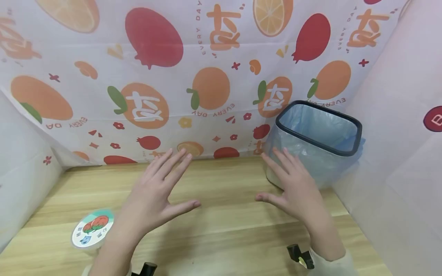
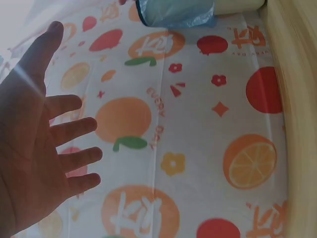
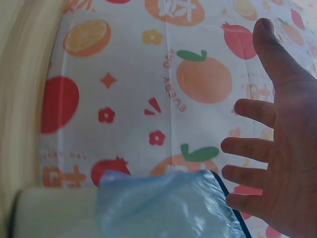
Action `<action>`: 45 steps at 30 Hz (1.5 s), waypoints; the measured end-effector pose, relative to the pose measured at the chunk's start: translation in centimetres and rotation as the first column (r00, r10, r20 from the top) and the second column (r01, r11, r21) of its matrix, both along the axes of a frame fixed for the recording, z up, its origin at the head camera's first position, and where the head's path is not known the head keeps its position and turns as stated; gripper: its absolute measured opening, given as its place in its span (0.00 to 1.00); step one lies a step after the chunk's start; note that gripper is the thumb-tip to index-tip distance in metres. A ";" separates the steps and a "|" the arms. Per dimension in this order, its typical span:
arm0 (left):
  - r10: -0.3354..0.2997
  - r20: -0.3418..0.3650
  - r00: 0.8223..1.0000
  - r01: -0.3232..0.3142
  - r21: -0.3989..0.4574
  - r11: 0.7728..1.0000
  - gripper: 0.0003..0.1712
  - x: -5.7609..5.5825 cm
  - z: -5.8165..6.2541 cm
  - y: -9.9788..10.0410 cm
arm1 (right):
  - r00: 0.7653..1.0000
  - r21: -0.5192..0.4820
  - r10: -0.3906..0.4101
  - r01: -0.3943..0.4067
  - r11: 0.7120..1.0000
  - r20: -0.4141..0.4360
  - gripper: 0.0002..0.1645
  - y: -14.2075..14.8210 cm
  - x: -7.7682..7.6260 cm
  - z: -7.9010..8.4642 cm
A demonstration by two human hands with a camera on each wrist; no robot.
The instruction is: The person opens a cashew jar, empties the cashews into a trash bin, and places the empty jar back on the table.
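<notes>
Both hands hover above the wooden table with nothing in them. My left hand (image 1: 157, 193) has its fingers straight and its thumb spread to the right; the left wrist view shows its bare palm (image 2: 29, 148). Likewise spread, my right hand (image 1: 295, 188) is held in front of the bin, and its palm (image 3: 294, 158) faces inward in the right wrist view. A bin (image 1: 310, 153) with a black rim and a bluish plastic liner stands at the back right. Beside the left forearm sits a round tub (image 1: 92, 229) whose lid shows red fruit; the forearm partly hides it.
A white sheet (image 1: 179, 92) printed with fruit hangs behind the wooden table (image 1: 214, 245). Pale side sheets (image 1: 397, 168) close off the left and right. Black wrist mounts (image 1: 299, 256) show at the sleeves.
</notes>
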State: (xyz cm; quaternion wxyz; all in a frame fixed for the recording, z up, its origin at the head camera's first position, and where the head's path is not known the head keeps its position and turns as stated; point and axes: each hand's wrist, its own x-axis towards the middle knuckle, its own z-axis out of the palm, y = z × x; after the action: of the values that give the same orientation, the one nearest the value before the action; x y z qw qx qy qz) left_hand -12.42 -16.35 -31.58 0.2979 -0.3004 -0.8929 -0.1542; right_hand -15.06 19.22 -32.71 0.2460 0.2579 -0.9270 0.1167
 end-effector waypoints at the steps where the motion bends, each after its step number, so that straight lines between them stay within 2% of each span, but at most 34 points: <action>1: -0.015 -0.005 1.000 0.015 -0.009 1.000 0.55 -0.3 0.2 0.4 | 1.000 0.009 -0.010 0.010 1.000 -0.005 0.62 0.3 -0.1 0.2; 5: -0.072 -0.023 0.997 0.071 -0.053 0.996 0.55 -1.9 1.1 2.2 | 0.999 0.043 -0.036 0.037 0.998 -0.031 0.61 1.6 -0.3 1.3; 11: -0.142 -0.056 0.988 0.137 -0.090 0.986 0.52 -3.9 2.1 4.8 | 0.996 0.052 -0.020 0.025 0.998 -0.086 0.59 3.0 -0.7 2.9; 19: -0.206 -0.075 0.976 0.198 -0.104 0.975 0.52 -5.5 2.5 7.3 | 0.991 0.069 -0.030 0.039 0.997 -0.130 0.57 4.3 -1.2 4.5; 23: -0.224 -0.084 0.971 0.214 -0.118 0.970 0.51 -6.2 2.5 8.7 | 0.989 0.086 -0.067 0.079 0.993 -0.130 0.57 5.1 -1.5 5.0; 33: -0.304 -0.114 0.946 0.285 -0.155 0.946 0.51 -8.3 2.0 13.1 | 0.983 0.132 -0.180 0.183 0.974 -0.036 0.57 6.7 -2.2 5.5; 45: -0.300 -0.090 0.950 0.275 -0.218 0.936 0.49 -10.5 2.5 16.2 | 0.982 0.146 -0.189 0.188 0.971 -0.009 0.50 7.5 -3.3 5.8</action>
State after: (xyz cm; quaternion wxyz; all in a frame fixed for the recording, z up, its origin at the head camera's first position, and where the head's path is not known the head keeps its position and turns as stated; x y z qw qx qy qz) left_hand -22.96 -0.17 -29.03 0.2936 -0.4655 -0.8305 -0.0855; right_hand -18.38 26.75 -26.95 0.2342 0.1858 -0.9539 0.0253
